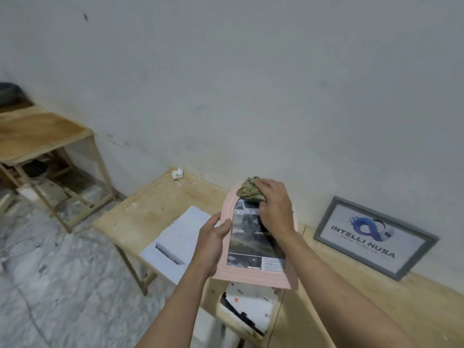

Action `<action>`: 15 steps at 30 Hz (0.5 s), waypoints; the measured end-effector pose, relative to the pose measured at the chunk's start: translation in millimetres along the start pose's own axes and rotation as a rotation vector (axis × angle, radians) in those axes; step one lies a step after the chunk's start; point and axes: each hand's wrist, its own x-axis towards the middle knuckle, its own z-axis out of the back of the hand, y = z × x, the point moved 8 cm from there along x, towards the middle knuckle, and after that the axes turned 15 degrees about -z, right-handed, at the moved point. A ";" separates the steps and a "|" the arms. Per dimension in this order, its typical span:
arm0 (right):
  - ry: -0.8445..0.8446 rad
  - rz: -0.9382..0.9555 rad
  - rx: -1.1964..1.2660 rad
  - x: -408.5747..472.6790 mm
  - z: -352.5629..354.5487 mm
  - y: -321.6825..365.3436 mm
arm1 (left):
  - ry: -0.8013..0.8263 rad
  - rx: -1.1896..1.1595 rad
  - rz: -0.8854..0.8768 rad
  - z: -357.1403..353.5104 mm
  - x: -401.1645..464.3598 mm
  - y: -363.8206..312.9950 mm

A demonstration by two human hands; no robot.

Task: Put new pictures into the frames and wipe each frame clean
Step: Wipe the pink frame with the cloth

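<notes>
Two bare forearms reach in from the near side, over a gap in the pale wooden desk [160, 209] where white and dark odds and ends lie below. The left hand [213, 237] grips the left edge of a pink arched frame [251, 273], holding it up above the desk's near edge; a picture of a vehicle on grass shows behind its glass. The right hand [275, 207] is clenched on a crumpled olive cloth [249, 189], pressing it against the top of the arch. Just left of the frame, a white printed sheet [175, 237] lies flat on the desk. Further back, a small white object [177, 174] sits at the far left corner by the wall. To the right, a grey frame [374, 236] with a logo print leans against the white wall [251, 84]. Off to the left stands a second wooden table [37, 133], on a mottled grey floor [62, 272].
</notes>
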 end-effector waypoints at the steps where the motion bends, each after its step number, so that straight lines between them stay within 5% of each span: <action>1: 0.046 0.060 0.009 -13.6 -9.9 12.0 | -0.049 -0.025 -0.015 7.9 -2.6 -5.3; 6: 0.437 0.315 0.024 -117.1 -60.3 23.6 | -0.247 -0.132 -0.009 61.8 -19.6 -6.3; 10: 0.677 0.247 0.017 -134.5 -54.3 24.9 | -0.281 -0.078 -0.045 77.1 -35.0 -13.3; 12: 0.611 0.089 0.175 -110.8 -28.5 37.9 | -0.245 -0.067 -0.068 73.9 -35.9 -20.7; 15: 0.134 -0.069 0.264 -44.4 17.2 55.2 | -0.152 -0.081 -0.095 63.2 -32.5 -31.6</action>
